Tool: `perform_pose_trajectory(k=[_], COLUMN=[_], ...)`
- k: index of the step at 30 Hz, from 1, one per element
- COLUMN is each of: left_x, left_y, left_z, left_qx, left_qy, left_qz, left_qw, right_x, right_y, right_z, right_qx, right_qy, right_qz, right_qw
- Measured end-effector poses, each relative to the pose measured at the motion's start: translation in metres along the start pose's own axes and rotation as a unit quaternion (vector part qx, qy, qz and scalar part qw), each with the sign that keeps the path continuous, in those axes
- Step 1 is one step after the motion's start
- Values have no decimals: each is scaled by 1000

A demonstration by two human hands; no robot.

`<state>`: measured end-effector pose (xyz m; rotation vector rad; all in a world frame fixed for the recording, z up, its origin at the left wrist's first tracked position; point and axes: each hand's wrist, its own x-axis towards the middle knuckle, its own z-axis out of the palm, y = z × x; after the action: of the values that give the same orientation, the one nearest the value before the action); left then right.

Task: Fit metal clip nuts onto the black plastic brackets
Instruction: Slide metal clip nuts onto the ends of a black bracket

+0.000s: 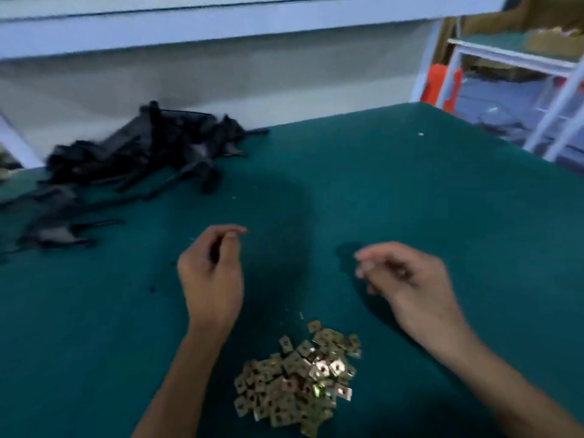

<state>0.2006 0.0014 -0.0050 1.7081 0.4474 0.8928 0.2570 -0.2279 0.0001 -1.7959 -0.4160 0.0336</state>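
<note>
head view, left to right: one heap of black plastic brackets [136, 153], too blurred to count, at the far left of the green felt-topped table [410, 191]; left hand [211, 273], fingers loosely curled, holding nothing visible; one pile of brass-coloured square metal clip nuts [297, 380], dozens, near edge between the forearms; right hand [407, 279], blurred, grip undeterminable; white metal rack [505, 58] beyond.

My green tabletop [410, 200] has a white shelf frame [537, 64] and something orange [437, 80] beyond its far right corner.
</note>
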Motion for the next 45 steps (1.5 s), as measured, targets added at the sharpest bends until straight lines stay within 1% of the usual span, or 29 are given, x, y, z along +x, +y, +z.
perform_pose_trajectory(k=[2,3,6,9,12,14,16,17,19,21,23,24,27,29,32,34,36,38,39,41,42,43,45], left_x=[13,18,29,35,37,36,35,35,34,34,34,34,32,30,25,21,18,16,16,15,13,12,9], left_y=[-20,-26,-28,-29,-33,-33,-33,-33,-33,-32,-31,-31,-28,-26,-20,-18,-16,-14,-13,-14,-16,-17,-18], left_z=[-17,-21,-21,-18,-18,-17,-15,-14,-13,-12,-12,-12,-12,-12,-12,-11,-10,-9,-9,-9,-9,-8,-6], left_qx=[-36,-59,-96,-61,-55,-59,-61,-64,-70,-73,-65,-54,10,60,75,113,172,211,218,234,249,268,300], left_qy=[67,89,136,150,135,133,131,131,131,129,129,130,139,163,208,215,205,169,144,90,64,41,1], left_qz=[-44,-63,-80,-66,-72,-80,-84,-85,-90,-93,-94,-91,-66,-19,60,107,139,126,106,66,59,66,99], left_qw=[996,992,983,985,987,986,986,986,985,985,985,986,988,985,973,964,953,955,959,966,965,960,949], right_x=[45,67,132,186,219,232,241,245,249,248,243,240,229,216,190,171,159,149,145,137,132,128,121], right_y=[-4,-6,-13,-14,-16,-17,-17,-17,-17,-17,-18,-19,-27,-38,-63,-84,-101,-113,-116,-117,-114,-111,-102], right_z=[48,74,147,207,252,274,289,293,298,295,283,277,252,236,220,210,201,191,187,178,174,170,162], right_qx=[-46,-70,-113,-202,-314,-379,-441,-462,-481,-459,-424,-423,-449,-457,-463,-465,-462,-445,-425,-357,-321,-289,-252], right_qy=[-78,-101,-123,-113,-133,-153,-149,-141,-126,-123,-113,-105,-106,-139,-255,-317,-347,-353,-354,-350,-343,-335,-313], right_qz=[-13,-24,-41,-66,-116,-169,-214,-225,-223,-230,-260,-280,-328,-355,-379,-383,-385,-391,-390,-379,-375,-375,-387], right_qw=[996,992,985,971,933,897,859,846,838,850,860,855,824,803,760,732,719,724,736,779,799,814,830])
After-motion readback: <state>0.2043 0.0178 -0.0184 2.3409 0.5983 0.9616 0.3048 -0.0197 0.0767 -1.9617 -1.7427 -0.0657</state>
